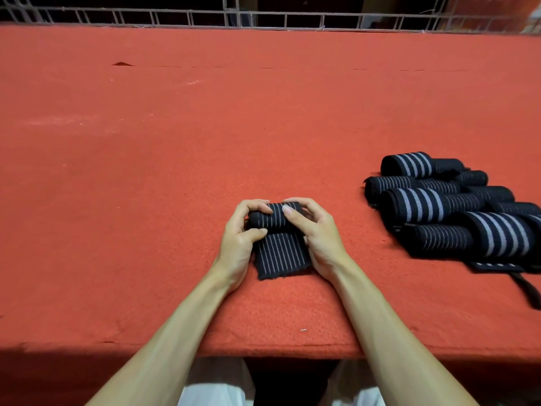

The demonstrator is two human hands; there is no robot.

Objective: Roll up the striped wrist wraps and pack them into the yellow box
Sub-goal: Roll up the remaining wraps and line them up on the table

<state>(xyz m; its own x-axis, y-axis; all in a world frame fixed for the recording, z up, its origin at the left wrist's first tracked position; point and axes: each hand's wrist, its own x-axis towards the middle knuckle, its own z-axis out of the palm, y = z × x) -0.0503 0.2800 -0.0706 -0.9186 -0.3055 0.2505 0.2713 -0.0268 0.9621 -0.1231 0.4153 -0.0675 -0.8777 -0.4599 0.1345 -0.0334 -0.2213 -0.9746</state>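
A black wrist wrap with thin white stripes [278, 253] lies near the front edge of the red table, its far end rolled into a cylinder. My left hand [243, 238] grips the roll's left end, thumb against the flat part. My right hand [313, 230] grips the right end, fingers curled over the top. A short flat tail of the wrap points toward me. No yellow box is in view.
A pile of several rolled black striped wraps [456, 206] lies at the right, with a loose strap [527, 288] trailing toward the table's front edge. The red felt table [205, 127] stretches far back to a metal grid railing [263, 17].
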